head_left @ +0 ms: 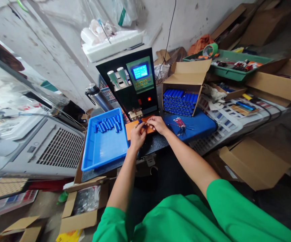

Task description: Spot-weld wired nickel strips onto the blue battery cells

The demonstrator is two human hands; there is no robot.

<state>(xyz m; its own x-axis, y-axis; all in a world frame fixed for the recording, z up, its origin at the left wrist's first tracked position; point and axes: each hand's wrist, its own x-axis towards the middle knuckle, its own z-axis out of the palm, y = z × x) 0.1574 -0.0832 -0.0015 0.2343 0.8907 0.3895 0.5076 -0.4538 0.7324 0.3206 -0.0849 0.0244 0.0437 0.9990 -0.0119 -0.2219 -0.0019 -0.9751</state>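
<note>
Below the black machine with a lit blue screen, both hands meet over an orange board. My left hand is closed on a small blue cylinder, close under the machine's metal tips. Just to the right, my right hand is pinched at the cylinder's side; what its fingertips hold is too small to make out. Several blue cylinders lie at the top of the blue tray on the left. Red and black wires rest on a blue surface to the right.
A cardboard box packed with blue cylinders stands right of the machine. A steel flask is behind the tray. Farther right sits a green tray with tape and parts. Open cartons lie around the bench.
</note>
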